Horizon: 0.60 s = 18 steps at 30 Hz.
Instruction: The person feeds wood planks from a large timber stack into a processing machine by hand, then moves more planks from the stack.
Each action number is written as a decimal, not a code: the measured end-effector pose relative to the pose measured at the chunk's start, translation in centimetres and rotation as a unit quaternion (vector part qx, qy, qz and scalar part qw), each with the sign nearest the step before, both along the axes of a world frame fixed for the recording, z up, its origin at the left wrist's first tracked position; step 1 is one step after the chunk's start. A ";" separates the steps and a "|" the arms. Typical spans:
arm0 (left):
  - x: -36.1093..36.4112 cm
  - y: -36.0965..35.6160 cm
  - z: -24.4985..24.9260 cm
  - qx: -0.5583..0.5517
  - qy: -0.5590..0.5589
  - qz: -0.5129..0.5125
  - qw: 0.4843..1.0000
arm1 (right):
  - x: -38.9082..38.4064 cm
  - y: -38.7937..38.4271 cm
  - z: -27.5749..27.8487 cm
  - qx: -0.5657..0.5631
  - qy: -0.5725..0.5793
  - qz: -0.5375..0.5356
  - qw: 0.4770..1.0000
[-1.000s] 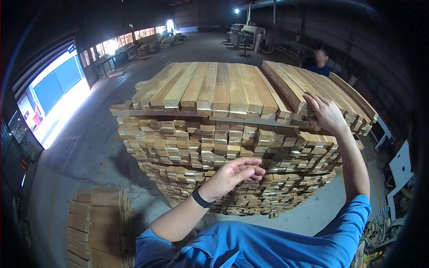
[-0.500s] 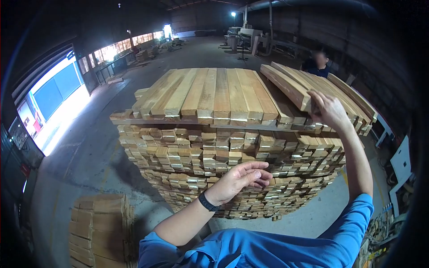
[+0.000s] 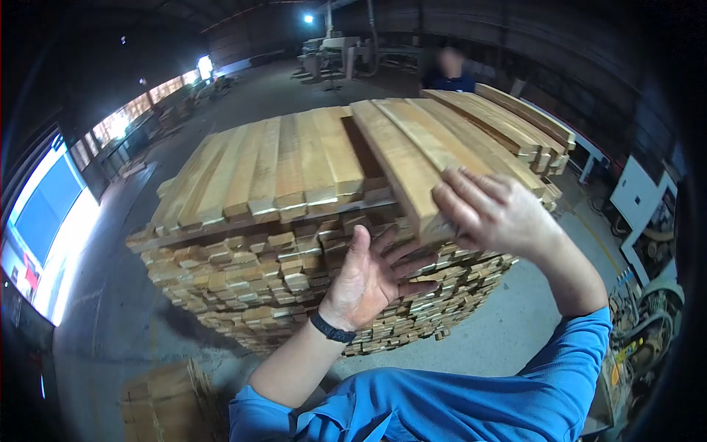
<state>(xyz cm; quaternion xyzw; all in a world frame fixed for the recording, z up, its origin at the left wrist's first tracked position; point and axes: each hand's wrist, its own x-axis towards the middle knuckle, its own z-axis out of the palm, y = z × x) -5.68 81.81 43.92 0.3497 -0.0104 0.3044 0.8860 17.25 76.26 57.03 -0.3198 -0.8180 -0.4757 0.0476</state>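
My right hand (image 3: 490,210) grips the near end of a wooden plank (image 3: 394,158), fingers bent over its top and side. That end juts out toward me past the stack's front edge, while the plank's length rests across the top layer. Just below and left of the plank's end, my left hand (image 3: 372,276) is held palm up with fingers spread and nothing in it. Beside the plank, a row of similar boards (image 3: 283,166) lies side by side on top. Under them rises a tall stack of short wood pieces (image 3: 243,280), showing its cut ends.
More boards (image 3: 486,121) lie on the stack's right part, near a person (image 3: 449,74) behind it. A lower wood bundle (image 3: 166,405) stands on the floor at bottom left. To the right are a white panel (image 3: 637,202) and machinery (image 3: 652,324). A bright doorway (image 3: 70,228) is at left.
The view has turned right. My right hand has brought the plank's near end closer to me, out past the stack's edge. My left hand has spread its fingers and come up near that end.
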 end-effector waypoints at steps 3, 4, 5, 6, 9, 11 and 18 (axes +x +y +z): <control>1.1 -0.8 2.0 -0.003 -0.006 -0.003 1.000 | -0.8 -1.9 -0.5 0.028 -0.016 0.029 0.999; 1.4 -1.5 3.1 0.004 0.018 0.030 0.999 | -1.3 -2.7 -0.6 -0.004 0.011 0.032 0.999; 1.6 -2.0 4.0 0.005 0.004 0.038 0.999 | -1.8 -3.4 -0.4 -0.036 0.038 0.036 0.998; 2.0 -2.2 4.4 0.001 0.001 0.050 0.999 | -1.7 -3.7 0.0 -0.076 0.066 0.036 0.994; 3.0 -2.4 5.1 -0.013 -0.005 0.073 0.997 | 2.3 -4.2 2.4 -0.282 0.273 0.081 0.916; 3.4 -2.3 5.2 -0.029 -0.011 0.087 0.996 | 5.9 -3.5 2.6 -0.170 0.493 -0.011 0.853; 4.5 -1.7 4.5 -0.069 -0.077 0.122 0.987 | 17.2 2.0 -3.5 -0.325 0.758 -0.042 0.564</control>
